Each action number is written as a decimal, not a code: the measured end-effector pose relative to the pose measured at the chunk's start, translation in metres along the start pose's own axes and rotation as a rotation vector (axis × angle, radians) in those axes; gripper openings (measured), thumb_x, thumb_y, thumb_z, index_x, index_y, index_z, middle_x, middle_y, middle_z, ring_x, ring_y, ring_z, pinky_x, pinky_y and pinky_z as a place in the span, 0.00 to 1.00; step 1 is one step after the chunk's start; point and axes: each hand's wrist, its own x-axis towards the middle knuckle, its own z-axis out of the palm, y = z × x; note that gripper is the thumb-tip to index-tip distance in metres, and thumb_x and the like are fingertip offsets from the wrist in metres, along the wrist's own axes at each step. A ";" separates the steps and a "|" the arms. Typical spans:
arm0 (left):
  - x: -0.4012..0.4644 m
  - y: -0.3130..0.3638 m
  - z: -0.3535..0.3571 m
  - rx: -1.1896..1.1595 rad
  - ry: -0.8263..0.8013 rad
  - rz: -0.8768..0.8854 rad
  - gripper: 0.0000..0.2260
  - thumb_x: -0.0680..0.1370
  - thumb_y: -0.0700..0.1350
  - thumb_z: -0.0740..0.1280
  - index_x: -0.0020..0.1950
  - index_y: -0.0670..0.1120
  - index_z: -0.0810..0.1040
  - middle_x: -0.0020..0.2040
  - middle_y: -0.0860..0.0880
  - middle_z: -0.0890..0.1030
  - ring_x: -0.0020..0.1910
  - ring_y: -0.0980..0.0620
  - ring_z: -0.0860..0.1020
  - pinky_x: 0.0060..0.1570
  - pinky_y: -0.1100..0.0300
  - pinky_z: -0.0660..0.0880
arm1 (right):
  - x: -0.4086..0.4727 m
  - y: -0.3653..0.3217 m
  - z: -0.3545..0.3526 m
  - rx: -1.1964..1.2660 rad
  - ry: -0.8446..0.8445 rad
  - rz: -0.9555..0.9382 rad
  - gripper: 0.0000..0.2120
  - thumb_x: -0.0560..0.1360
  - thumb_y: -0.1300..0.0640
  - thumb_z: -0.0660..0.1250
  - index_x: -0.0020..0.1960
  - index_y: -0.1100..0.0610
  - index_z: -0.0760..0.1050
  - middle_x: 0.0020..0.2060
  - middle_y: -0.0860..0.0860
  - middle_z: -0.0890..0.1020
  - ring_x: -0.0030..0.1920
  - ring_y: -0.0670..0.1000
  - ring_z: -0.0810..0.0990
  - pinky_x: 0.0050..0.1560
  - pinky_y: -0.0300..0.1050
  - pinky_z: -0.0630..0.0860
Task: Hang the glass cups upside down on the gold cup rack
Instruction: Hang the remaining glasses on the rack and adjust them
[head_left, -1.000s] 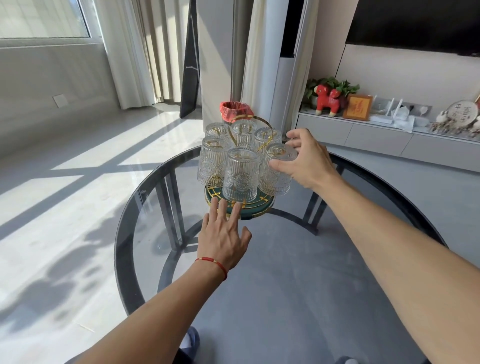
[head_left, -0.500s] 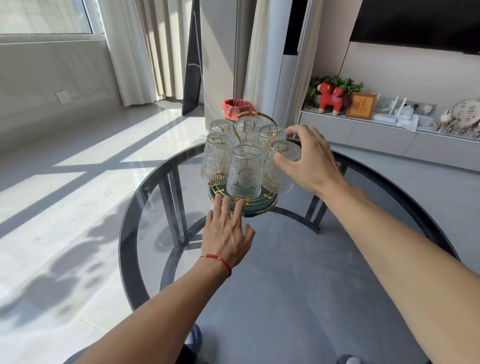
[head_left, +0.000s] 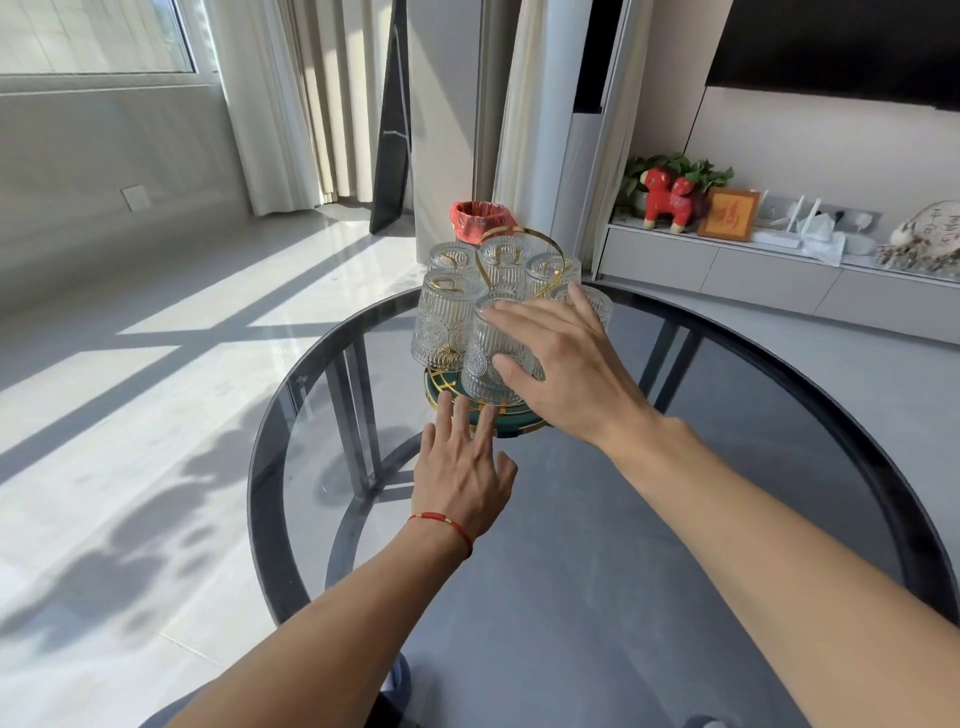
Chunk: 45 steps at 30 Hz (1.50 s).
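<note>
Two bare forearms reach forward over a round glass tabletop (head_left: 701, 545) with a dark rim. The left hand (head_left: 460, 475), with a red string (head_left: 447, 522) at the wrist, lies palm down with its fingers spread, empty, in the middle of the tabletop; its fingertips reach the near edge of the rack's green base (head_left: 511, 422).

Just beyond it the right hand (head_left: 566, 364) comes in from the right, fingers loosely splayed, over the nearest cup (head_left: 485, 364). Its thumb lies against the cup's lower side and its fingers cross the top, but whether it grips the cup or only touches it I cannot tell.

The rack (head_left: 524, 244) stands toward the tabletop's far edge, its gold loop handle rising in the centre. Six ribbed glass cups hang on it upside down in a ring: the nearest one under the hand, one (head_left: 441, 322) to its left, three along the back (head_left: 452, 257) (head_left: 504, 262) (head_left: 545, 270), and one (head_left: 595, 304) at the right, mostly hidden behind the fingers.

Past the table a red-lined bin (head_left: 480, 221) stands on the floor. Farther right, a low cabinet (head_left: 779, 280) carries a red toy animal (head_left: 667, 200) and a framed picture (head_left: 727, 213).
</note>
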 end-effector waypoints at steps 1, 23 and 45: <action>0.000 0.000 0.000 0.002 0.000 0.004 0.25 0.81 0.53 0.58 0.77 0.47 0.61 0.73 0.41 0.66 0.80 0.38 0.56 0.75 0.45 0.63 | -0.002 0.000 0.000 0.005 0.000 0.002 0.23 0.81 0.51 0.68 0.75 0.54 0.74 0.72 0.51 0.78 0.73 0.53 0.73 0.81 0.59 0.45; -0.001 0.001 -0.002 -0.015 -0.001 -0.001 0.24 0.81 0.52 0.58 0.76 0.46 0.61 0.74 0.39 0.65 0.82 0.37 0.53 0.77 0.44 0.60 | -0.005 -0.002 -0.011 0.016 -0.116 -0.009 0.25 0.81 0.55 0.66 0.77 0.54 0.70 0.76 0.50 0.73 0.77 0.52 0.67 0.80 0.56 0.54; 0.000 0.001 -0.002 -0.020 -0.004 -0.015 0.25 0.81 0.52 0.58 0.76 0.46 0.62 0.73 0.39 0.65 0.81 0.38 0.53 0.76 0.43 0.63 | -0.002 0.002 -0.015 -0.027 -0.124 -0.001 0.24 0.81 0.56 0.66 0.76 0.55 0.72 0.74 0.50 0.76 0.74 0.52 0.71 0.77 0.53 0.62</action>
